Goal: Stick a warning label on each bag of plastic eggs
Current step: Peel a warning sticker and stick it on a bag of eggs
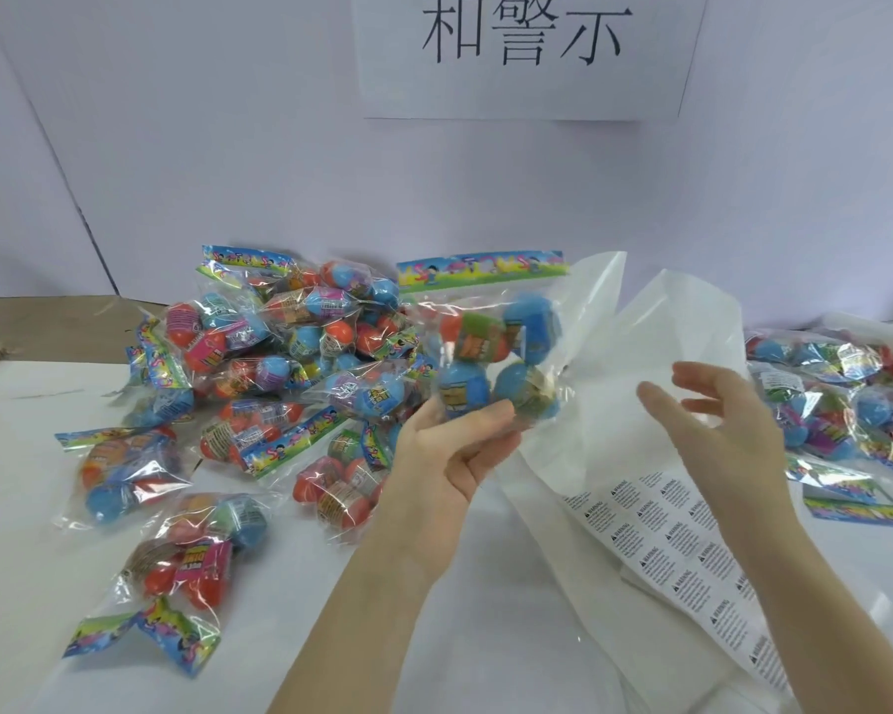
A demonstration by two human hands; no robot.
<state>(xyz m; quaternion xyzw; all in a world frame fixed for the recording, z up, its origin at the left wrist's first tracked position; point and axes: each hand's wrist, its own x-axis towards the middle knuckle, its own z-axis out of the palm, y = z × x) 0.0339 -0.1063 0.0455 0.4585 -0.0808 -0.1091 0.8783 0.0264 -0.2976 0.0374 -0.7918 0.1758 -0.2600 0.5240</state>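
Note:
My left hand grips the bottom of a clear bag of plastic eggs, held upright above the table with its colourful header card on top. Blue and orange eggs show inside it. My right hand hovers just right of the bag with fingers spread and relaxed, holding nothing. Under that hand lies a sheet of warning labels, printed in rows, partly covered by curled white backing paper.
A large pile of egg bags covers the left and centre of the white table. A smaller pile of egg bags lies at the right. A paper sign with characters hangs on the back wall.

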